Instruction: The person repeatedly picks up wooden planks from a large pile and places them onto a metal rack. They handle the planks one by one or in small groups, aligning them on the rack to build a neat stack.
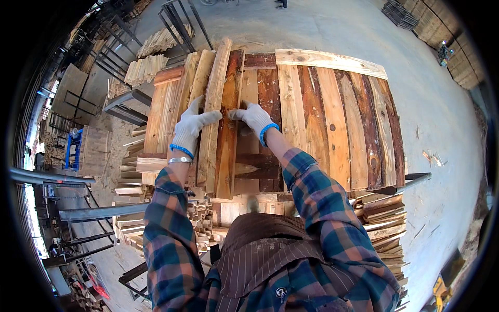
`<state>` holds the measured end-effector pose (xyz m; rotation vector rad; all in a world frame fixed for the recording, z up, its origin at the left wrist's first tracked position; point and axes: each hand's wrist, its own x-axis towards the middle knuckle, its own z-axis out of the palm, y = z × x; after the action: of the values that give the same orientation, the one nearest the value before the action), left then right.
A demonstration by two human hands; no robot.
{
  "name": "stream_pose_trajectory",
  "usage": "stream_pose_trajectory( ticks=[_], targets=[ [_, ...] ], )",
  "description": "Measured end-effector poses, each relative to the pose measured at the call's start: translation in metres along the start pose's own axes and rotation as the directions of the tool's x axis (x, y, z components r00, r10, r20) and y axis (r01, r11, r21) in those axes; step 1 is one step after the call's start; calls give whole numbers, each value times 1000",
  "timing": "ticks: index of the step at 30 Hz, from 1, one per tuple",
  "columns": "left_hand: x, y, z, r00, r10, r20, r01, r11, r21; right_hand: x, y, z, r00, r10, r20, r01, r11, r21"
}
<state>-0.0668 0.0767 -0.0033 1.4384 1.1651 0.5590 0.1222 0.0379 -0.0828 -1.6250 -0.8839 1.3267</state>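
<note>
Two long wooden boards lie side by side across a wide layer of boards in front of me. One is a pale plank, the other a reddish-brown plank with bark-dark patches. My left hand, in a white knit glove with a blue cuff, grips the pale plank from its left side, thumb across the top. From the right, my right hand, gloved alike, holds the edge of the reddish-brown plank; its lower fingers are partly hidden. Beneath and right of these planks, darker crosspieces show through a gap.
Close-set boards cover the right half, with a pale crosspiece along their far edge. Loose boards lie left of my hands. Stacked wood stands below at right. Metal frames and a steel bar stand at left.
</note>
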Motion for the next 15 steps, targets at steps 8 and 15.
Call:
stream_pose_trajectory(
  ticks=[8, 15],
  targets=[
    [16, -21, 12, 978, 145, -148, -42, 838, 544, -47, -22, -67, 999, -14, 52, 17, 998, -59],
    [-7, -25, 86, 938, 262, -228, 132, 339, 931, -157, -32, -280, 914, 405, -23, -175, 341, -924]
  ],
)
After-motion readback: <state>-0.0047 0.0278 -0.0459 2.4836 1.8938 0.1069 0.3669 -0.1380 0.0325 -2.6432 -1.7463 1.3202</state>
